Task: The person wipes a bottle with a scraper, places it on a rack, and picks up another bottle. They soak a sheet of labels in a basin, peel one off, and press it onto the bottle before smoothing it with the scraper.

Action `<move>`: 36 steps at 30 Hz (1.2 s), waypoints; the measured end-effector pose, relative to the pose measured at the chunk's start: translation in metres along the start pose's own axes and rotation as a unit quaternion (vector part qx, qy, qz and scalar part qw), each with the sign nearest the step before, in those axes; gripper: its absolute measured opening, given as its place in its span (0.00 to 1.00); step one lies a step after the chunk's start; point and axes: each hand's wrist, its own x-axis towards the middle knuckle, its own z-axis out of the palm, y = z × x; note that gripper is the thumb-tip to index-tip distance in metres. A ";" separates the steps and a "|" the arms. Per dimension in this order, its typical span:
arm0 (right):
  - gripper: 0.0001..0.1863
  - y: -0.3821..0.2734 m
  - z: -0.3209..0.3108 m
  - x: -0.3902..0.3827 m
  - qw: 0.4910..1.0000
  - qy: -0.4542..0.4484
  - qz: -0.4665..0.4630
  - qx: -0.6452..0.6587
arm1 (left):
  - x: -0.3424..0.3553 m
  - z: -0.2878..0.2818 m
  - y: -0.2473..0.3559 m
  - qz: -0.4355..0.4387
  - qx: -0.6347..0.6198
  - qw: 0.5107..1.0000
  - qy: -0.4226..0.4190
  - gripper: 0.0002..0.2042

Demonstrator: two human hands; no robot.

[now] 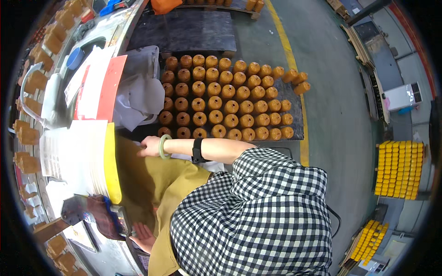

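My right hand [149, 146] sits above my brown apron [179, 181], with a pale green bangle at its wrist and a black band [197, 150] higher up. Its fingers are curled, and anything inside them is hidden. My left hand [143, 238] is lower, beside the worktable edge, with its fingers stretched out and holding nothing visible. A dark red cloth-like item with blue trim [103, 216] lies on the table near it. Stacked papers with a yellow-edged folder [113, 161] lie on the table between the two hands.
Rows of brown rounded bottles [215, 102] stand on a dark pallet beyond my right arm. A white bin [152, 57] holds white sheeting. Brown containers [27, 133] line the far left, near a blue bowl [75, 58]. Yellow stacks [399, 169] stand far right.
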 end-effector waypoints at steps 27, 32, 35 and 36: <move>0.11 -0.158 -0.168 0.034 0.891 0.351 -0.288 -0.025 | -0.106 0.018 0.144 0.353 0.223 0.908 -0.011 0.20; 0.08 -0.221 -0.106 0.052 0.897 0.235 -0.375 -0.001 | 0.006 0.010 0.251 0.498 0.256 0.829 0.006 0.27; 0.08 -0.235 -0.065 0.045 0.889 0.184 -0.417 -0.036 | 0.064 0.031 0.327 0.556 0.288 0.776 0.069 0.30; 0.09 -0.240 -0.054 0.039 0.890 0.148 -0.430 -0.036 | 0.082 0.046 0.355 0.564 0.320 0.757 0.078 0.30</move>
